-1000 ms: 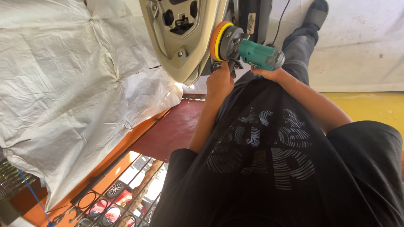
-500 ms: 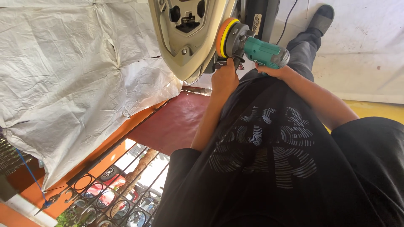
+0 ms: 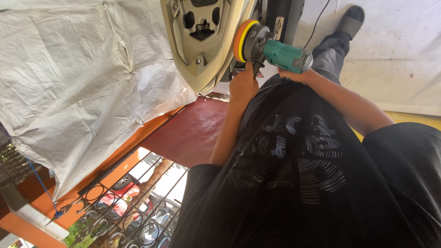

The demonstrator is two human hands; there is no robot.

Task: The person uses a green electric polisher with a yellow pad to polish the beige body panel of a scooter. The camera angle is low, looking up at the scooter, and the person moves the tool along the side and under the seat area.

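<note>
White sheet [image 3: 78,78]: a big crinkly cover. It fills the left side of the view and hangs down next to the cream panel.
Black shirt [image 3: 294,183]: the person's top, with a grey swirl print. It fills the bottom right.
Wall [image 3: 395,55]: pale and a bit dirty, at the top right, behind the arms.
Red mat [image 3: 193,131]: a dark red flat patch under the left arm.
Railing [image 3: 124,206]: thin black bars with rings, low on the left. A red car shows through them.
Cream panel [image 3: 202,41]: a smooth curved plastic part with holes and a black clip in it, up at the top middle. The pad of the polisher touches its right edge.
Polisher [image 3: 275,48]: a green power tool with a round orange and yellow pad. It sits at the top middle, between the cream panel and the hands. A thin black cord runs up behind it.
Shoe [image 3: 350,19]: grey, at the top right, at the end of a grey trouser leg.
Left hand [image 3: 243,85]: its grip is closed around the black side handle under the polisher head.
Right hand [image 3: 298,73]: it is wrapped under the green body of the polisher and holds it up. Its fingers are mostly hidden.
</note>
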